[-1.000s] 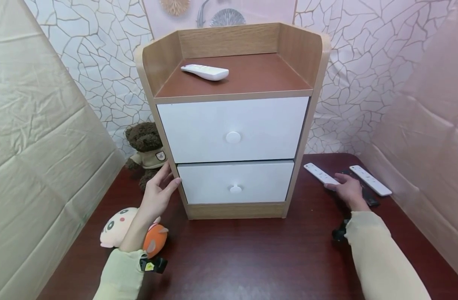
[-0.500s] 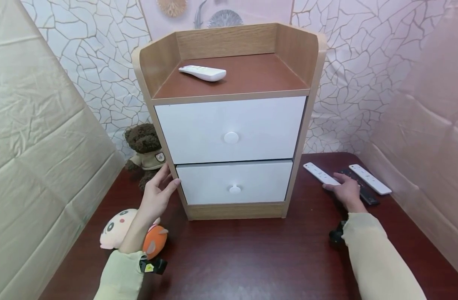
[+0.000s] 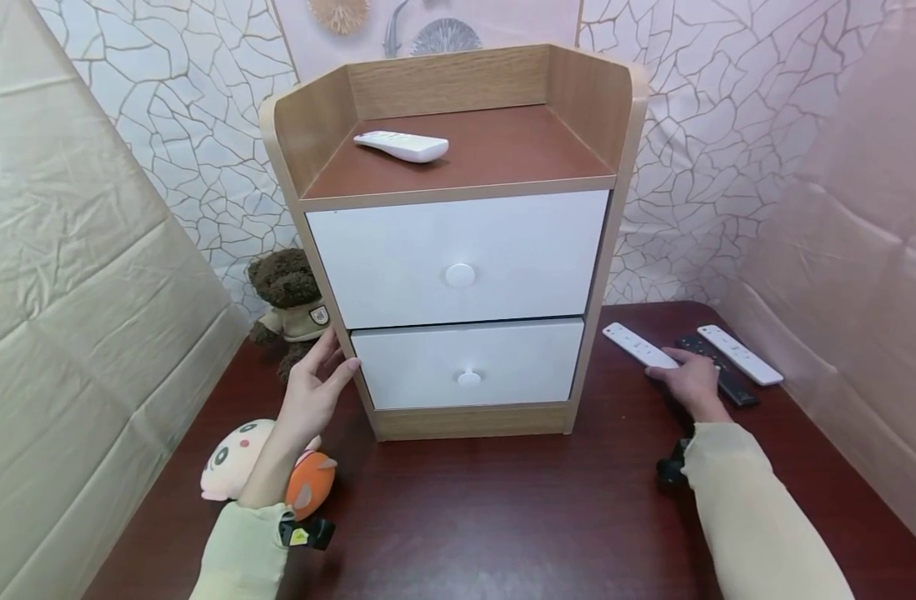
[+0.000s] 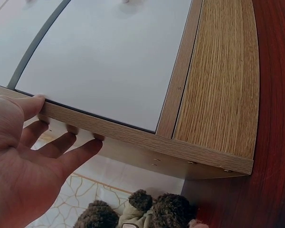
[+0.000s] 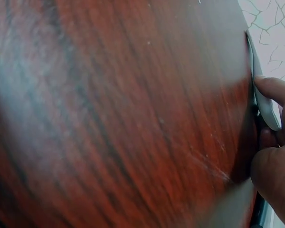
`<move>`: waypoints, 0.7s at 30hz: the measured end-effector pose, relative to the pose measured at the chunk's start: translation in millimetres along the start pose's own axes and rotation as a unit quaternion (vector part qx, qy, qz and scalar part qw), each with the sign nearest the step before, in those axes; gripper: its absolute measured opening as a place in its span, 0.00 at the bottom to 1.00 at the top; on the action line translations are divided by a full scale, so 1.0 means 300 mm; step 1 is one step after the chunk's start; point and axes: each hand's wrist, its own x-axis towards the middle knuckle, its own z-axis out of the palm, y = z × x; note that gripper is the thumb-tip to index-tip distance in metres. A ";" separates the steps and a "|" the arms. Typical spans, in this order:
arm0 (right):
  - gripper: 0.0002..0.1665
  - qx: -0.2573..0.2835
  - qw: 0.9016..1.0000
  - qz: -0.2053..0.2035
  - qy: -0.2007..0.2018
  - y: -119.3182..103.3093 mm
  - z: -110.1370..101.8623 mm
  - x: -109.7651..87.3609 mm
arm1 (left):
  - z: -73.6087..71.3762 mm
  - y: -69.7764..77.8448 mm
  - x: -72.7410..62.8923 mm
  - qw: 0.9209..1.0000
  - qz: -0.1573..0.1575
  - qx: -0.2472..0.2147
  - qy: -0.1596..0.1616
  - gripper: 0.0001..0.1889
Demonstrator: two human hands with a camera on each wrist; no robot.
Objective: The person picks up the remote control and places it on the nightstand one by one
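Note:
The cabinet (image 3: 442, 422) has wood-grain sides and two white drawers, the upper drawer (image 3: 397, 267) and the lower drawer (image 3: 405, 371), both pushed in. My left hand (image 3: 312, 404) grips its left side panel, thumb on the front edge and fingers against the outer face, as the left wrist view shows. On the table to the right, a white remote control (image 3: 632, 342) lies with its near end in my right hand (image 3: 695, 385). In the right wrist view the thumb presses along one side of that remote control (image 5: 268, 109); the other fingers are partly hidden.
Another white remote (image 3: 405, 146) rests on the cabinet's top shelf. Beyond my right hand lie a black remote (image 3: 735, 387) and a white remote (image 3: 743, 357). A brown teddy bear (image 3: 285, 283) sits left of the cabinet, with a pink-and-orange plush toy (image 3: 310, 485) beside my left forearm.
The head view has shifted slightly, so the cabinet appears a little further left. My left hand keeps its place on the panel. The right hand stays at the remote control with only slight finger movement.

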 end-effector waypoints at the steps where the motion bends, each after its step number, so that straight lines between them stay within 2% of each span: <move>1: 0.36 0.003 1.000 0.005 -0.001 0.001 0.000 0.002 | 0.000 0.000 0.000 1.000 -0.001 0.001 0.000 0.37; 7: 0.37 0.011 1.000 0.028 -0.002 0.005 -0.003 0.009 | -0.004 0.002 0.000 1.000 -0.010 0.004 0.000 0.37; 13: 0.36 0.020 0.999 0.029 0.011 -0.009 -0.010 0.010 | -0.003 0.009 0.000 1.000 -0.006 0.002 0.001 0.37; 16: 0.37 0.038 0.999 0.030 0.015 -0.037 -0.020 0.014 | -0.004 0.010 0.001 1.000 -0.001 -0.002 0.001 0.37; 21: 0.40 0.081 0.996 0.032 -0.002 -0.105 -0.047 0.024 | -0.004 0.007 0.002 1.000 0.001 -0.001 0.003 0.37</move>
